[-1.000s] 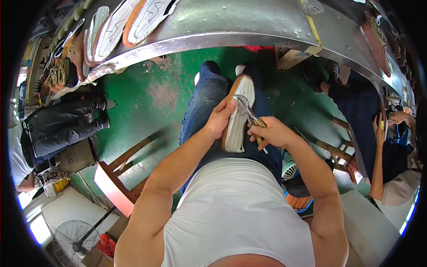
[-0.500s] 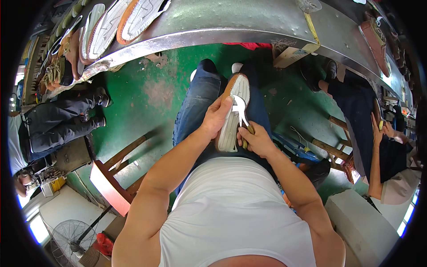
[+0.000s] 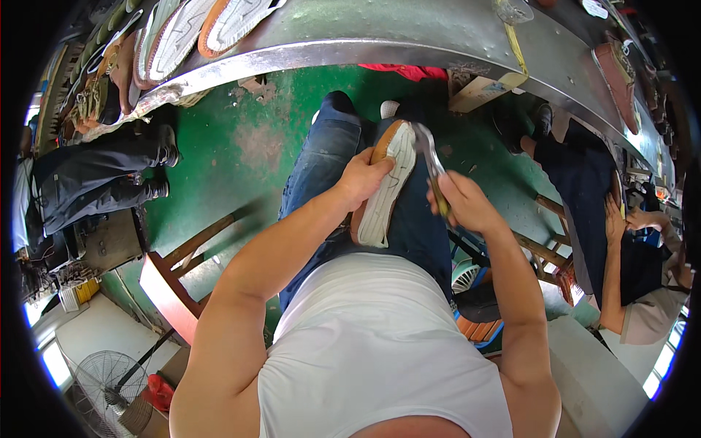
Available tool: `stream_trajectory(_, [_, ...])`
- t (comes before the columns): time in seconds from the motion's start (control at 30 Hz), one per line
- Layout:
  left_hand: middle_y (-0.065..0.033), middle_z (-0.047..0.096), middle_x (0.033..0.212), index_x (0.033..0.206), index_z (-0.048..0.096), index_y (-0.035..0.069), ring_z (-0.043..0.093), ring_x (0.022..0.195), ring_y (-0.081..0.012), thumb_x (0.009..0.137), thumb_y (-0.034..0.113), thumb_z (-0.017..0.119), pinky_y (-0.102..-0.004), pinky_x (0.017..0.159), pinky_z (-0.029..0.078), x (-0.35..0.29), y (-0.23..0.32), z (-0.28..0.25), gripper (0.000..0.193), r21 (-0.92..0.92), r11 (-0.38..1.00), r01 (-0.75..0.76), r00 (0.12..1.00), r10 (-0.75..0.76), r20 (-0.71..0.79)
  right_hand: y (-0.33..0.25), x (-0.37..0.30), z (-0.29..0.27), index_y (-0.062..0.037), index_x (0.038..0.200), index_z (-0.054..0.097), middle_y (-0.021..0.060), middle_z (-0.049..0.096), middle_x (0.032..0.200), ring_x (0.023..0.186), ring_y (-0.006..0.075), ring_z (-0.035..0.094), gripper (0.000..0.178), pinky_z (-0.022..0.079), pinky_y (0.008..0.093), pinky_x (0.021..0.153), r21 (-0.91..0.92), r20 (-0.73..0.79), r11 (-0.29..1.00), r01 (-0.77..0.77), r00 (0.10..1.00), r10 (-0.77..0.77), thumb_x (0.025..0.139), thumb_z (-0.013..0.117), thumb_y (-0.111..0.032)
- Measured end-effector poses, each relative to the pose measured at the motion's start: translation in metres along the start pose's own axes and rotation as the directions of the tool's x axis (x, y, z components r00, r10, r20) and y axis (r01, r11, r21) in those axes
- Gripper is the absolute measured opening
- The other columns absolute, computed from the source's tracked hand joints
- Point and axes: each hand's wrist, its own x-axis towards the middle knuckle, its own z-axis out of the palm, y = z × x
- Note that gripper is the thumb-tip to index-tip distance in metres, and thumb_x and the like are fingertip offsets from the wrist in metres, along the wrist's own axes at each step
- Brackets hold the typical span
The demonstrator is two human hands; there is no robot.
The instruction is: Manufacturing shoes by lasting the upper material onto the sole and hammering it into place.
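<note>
Mid-frame, the left hand (image 3: 364, 177) clamps an upturned shoe (image 3: 386, 198), its long axis nearly vertical, brown-rimmed end aimed up and slightly right. Beside it, a hammer (image 3: 430, 152) is clasped in the right hand (image 3: 467, 204); hammering seems underway, the next blow calling for steady support.

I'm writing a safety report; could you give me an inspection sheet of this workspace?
Surface: grey metal bench ahead, with small marks.
Things in hand: brown-edged shoe piece, white face up over the lap; hammer-like tool, head by the shoe piece's far end, contact unclear.
Clutter: more white-faced shoes at the bench's left; red cloth below.
Hands: left hand grips the shoe piece; right hand grips the tool.
Cables: none clearly made out.
Surroundings: green floor with a worn patch; fan at lower left; other people at left and right.
</note>
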Motion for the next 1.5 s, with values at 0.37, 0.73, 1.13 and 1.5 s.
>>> stream_trajectory(0.37, [-0.0100,0.067,0.119,0.133,0.054,0.005,0.065,0.108,-0.0203,0.093,0.021,0.069,-0.0376,0.097,0.050,0.007,0.010,-0.026,0.046,0.049,0.986,0.160,0.954,-0.167,0.249,0.008,0.018,0.012,0.0040,0.091,0.059,0.0136,0.065,0.075,0.059,0.0269,0.063,0.038,0.052,0.0377,0.063,-0.346,-0.037,0.925,0.156,0.983,-0.179,0.099,0.055,-0.033])
stream_trajectory(0.73, [-0.0055,0.068,0.118,0.130,0.057,0.011,0.065,0.107,-0.0171,0.094,0.026,0.069,-0.0374,0.091,0.051,0.015,0.019,-0.025,0.041,0.147,0.959,0.243,0.921,-0.276,0.275,-0.005,-0.024,0.057,0.0095,0.123,0.056,0.0255,0.066,0.102,0.096,0.0340,0.067,0.043,0.055,0.0417,0.083,-0.929,0.162,0.239,0.281,0.893,-0.421,0.089,0.062,-0.016])
stream_trajectory(1.13, [-0.0059,0.064,0.125,0.137,0.051,0.010,0.062,0.112,-0.0177,0.093,0.022,0.069,-0.0380,0.099,0.048,0.008,0.011,-0.043,0.049,0.091,0.948,0.306,0.885,-0.318,0.339,0.034,0.009,0.042,-0.0049,0.106,0.066,0.0169,0.070,0.088,0.086,0.0373,0.067,0.030,0.052,0.0460,0.075,-0.724,0.098,0.612,0.320,0.925,-0.367,0.086,0.069,-0.027])
stream_trajectory(1.5, [-0.0206,0.061,0.117,0.136,0.035,-0.005,0.065,0.099,-0.0222,0.090,0.022,0.068,-0.0359,0.081,0.055,-0.013,-0.011,-0.028,0.062,0.406,0.893,-0.194,0.976,0.131,0.176,0.029,-0.029,0.062,0.0038,0.100,0.057,0.0224,0.064,0.091,0.086,0.0400,0.064,0.019,0.052,0.0474,0.078,-0.827,0.061,0.493,0.272,0.913,-0.403,0.088,0.059,-0.010])
